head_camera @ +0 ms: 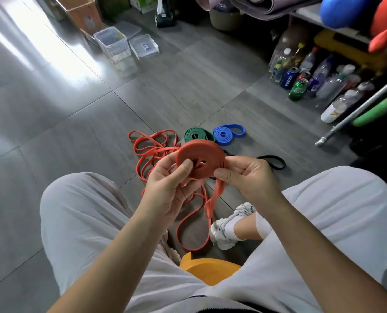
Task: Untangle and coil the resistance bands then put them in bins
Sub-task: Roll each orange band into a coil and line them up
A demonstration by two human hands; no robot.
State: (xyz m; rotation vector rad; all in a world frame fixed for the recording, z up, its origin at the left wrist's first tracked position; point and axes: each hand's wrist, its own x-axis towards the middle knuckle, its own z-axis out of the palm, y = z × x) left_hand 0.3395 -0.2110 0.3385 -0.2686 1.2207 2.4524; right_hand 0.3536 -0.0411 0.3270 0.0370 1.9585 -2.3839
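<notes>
both hands (167, 177) on red coil (200, 162)

A blue Pepsi can (290, 77) stands on the grey tiled floor (52, 123). A green can (298, 89) sits just beside it, and clear plastic bottles (337, 86) crowd to its right. A metal pole (337, 127) slants beyond those. My yellow stool (208, 269) is well apart from it, under me.

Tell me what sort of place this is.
Probably a home storage corner used for exercise gear: rolled mats at the back, bottles and cans crowded on the tiled floor, and a half-coiled red band.
</notes>
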